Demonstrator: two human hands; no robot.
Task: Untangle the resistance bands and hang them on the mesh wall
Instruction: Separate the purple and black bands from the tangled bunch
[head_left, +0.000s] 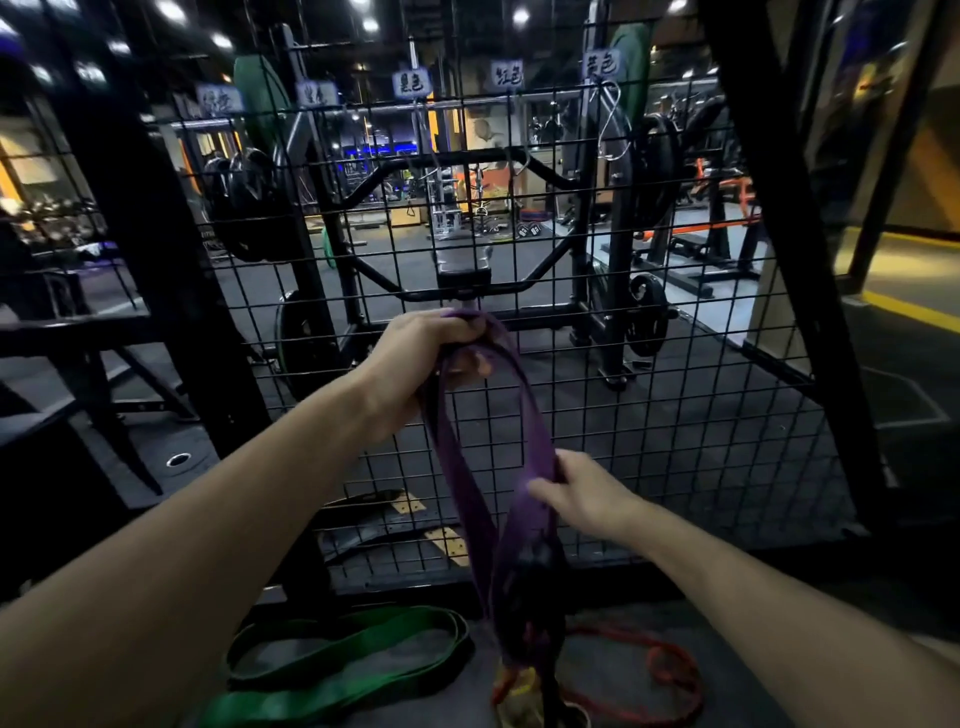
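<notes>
So my left hand (421, 358) is up in front of the mesh wall (649, 395), fingers curled tight round the top of the purple band (524, 415), with a black band (434, 410) bunched into the same grip. Right hand (582, 499) is lower down, pinching one purple strand between thumb and fingers. The purple loop hangs from my left hand down past the right into a dark knotted clump near the floor; can't make out what's wrapped round what in there. A green band (332, 660) lies in loose loops on the floor to the left, a red band (654, 670) sprawls on the right, and something yellow (519, 686) pokes out under the clump. Up top the mesh has a row of labels (411, 83), with a wire hook (613, 124) hanging under the rightmost one.
</notes>
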